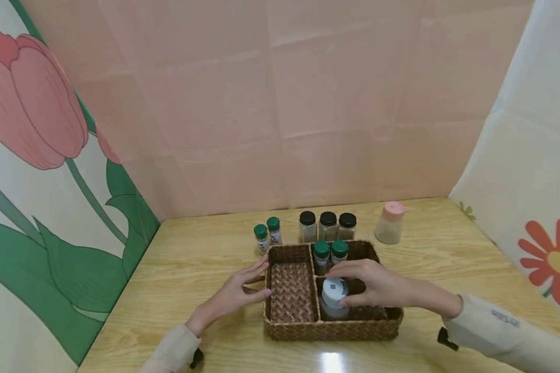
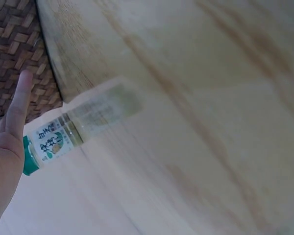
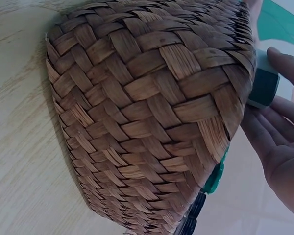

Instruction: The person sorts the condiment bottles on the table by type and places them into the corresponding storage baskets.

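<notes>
A brown woven basket [image 1: 336, 331] with compartments sits on the table. In its front right compartment stands a jar with a white lid [image 1: 334, 291]; my right hand [image 1: 375, 284] grips it by the lid, thumb on one side and fingers on the other. The right wrist view shows that hand [image 3: 284, 142] at the lid [image 3: 263, 83], beyond the basket wall. My left hand [image 1: 235, 290] touches the basket's left side with extended fingers. Two green-capped bottles [image 1: 330, 255] occupy the back compartment. The left compartment holds nothing.
Behind the basket are two small green-capped bottles [image 1: 268, 235] and three black-capped jars [image 1: 327, 228]. A pink-topped container [image 1: 390, 224] stands at the back right. A pink cloth backdrop [image 1: 280, 129] rises behind the table, with flowered panels on both sides.
</notes>
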A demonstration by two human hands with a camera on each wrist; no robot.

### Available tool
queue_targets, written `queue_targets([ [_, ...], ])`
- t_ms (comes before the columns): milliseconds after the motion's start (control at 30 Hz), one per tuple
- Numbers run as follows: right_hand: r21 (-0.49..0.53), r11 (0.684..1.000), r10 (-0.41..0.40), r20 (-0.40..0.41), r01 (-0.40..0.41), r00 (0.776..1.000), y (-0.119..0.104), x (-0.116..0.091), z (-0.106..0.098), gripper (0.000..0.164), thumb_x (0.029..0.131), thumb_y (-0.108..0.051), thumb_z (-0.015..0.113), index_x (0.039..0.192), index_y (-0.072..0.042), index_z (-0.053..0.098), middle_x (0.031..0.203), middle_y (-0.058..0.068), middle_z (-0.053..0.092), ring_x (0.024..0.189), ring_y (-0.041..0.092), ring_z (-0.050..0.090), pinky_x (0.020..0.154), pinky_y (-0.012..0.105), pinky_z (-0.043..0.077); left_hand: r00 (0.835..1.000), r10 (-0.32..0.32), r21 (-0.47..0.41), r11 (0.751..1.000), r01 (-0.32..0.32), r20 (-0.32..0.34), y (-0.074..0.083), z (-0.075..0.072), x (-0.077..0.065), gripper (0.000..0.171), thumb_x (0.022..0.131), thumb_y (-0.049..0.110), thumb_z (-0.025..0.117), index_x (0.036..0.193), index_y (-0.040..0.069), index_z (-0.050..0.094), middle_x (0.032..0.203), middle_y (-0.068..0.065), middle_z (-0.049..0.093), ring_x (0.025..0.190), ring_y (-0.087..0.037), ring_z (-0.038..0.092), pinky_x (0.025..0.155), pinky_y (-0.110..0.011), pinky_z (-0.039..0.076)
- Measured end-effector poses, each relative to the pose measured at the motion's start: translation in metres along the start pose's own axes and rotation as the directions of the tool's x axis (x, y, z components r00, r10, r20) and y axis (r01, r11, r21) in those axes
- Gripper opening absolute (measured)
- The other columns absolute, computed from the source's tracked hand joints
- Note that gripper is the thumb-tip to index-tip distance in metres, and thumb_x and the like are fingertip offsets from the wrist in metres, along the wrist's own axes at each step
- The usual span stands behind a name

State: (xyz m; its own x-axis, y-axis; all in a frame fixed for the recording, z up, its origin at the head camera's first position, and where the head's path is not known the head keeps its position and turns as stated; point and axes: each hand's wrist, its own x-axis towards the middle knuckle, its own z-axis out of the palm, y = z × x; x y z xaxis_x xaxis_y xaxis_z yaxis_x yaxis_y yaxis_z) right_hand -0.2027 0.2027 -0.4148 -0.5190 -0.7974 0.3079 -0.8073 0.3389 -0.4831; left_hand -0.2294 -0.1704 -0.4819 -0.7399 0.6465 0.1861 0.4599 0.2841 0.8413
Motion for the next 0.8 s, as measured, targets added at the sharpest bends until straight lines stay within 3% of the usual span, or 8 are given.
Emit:
queue_targets([
  [333,0.058,0.998,-0.023,0.014,0.023,1.0,0.001,0.001,-0.004,0.045,0.093,-0.03,0.072,0.13,-0.007,0.063,0.128,0.006,0.063,0.111,0.017,0.062,0.082,0.036,0.058,1.0,0.0,0.001,1.0,0.0,0.003,-0.002,-0.001,0.0,0.071,0.098,0.022,0.066,0.153,-0.001,0.029,0.164,-0.001,0.015,0.132,-0.034,0.048,0.087,-0.028,0.055],
  [600,0.044,0.988,-0.14,-0.143,0.148,0.98,0.001,0.005,-0.007,0.027,0.092,-0.009,0.072,0.119,-0.01,0.069,0.114,0.005,0.067,0.099,0.015,0.066,0.073,0.03,0.059,1.0,-0.013,-0.006,1.0,0.013,0.005,0.005,0.0,0.0,0.069,0.098,0.015,0.066,0.153,0.0,0.028,0.163,-0.006,0.014,0.133,-0.04,0.044,0.086,-0.027,0.055],
  [700,0.045,0.987,-0.142,-0.181,0.152,0.973,0.002,0.005,-0.007,0.025,0.09,-0.005,0.073,0.114,-0.011,0.07,0.11,0.005,0.067,0.093,0.011,0.066,0.07,0.024,0.058,1.0,-0.014,-0.024,1.0,0.014,0.013,0.02,-0.002,-0.001,0.068,0.098,0.013,0.065,0.152,-0.002,0.028,0.163,-0.013,0.013,0.132,-0.044,0.043,0.087,-0.027,0.055],
  [800,0.028,0.991,-0.12,-0.206,0.128,0.971,0.004,0.005,-0.008,0.022,0.089,-0.005,0.074,0.11,-0.014,0.071,0.108,0.002,0.067,0.089,0.006,0.064,0.067,0.021,0.056,1.0,-0.008,-0.027,1.0,0.008,0.014,0.018,-0.002,-0.001,0.068,0.098,0.014,0.065,0.153,-0.002,0.028,0.163,-0.012,0.013,0.131,-0.042,0.045,0.087,-0.027,0.055],
])
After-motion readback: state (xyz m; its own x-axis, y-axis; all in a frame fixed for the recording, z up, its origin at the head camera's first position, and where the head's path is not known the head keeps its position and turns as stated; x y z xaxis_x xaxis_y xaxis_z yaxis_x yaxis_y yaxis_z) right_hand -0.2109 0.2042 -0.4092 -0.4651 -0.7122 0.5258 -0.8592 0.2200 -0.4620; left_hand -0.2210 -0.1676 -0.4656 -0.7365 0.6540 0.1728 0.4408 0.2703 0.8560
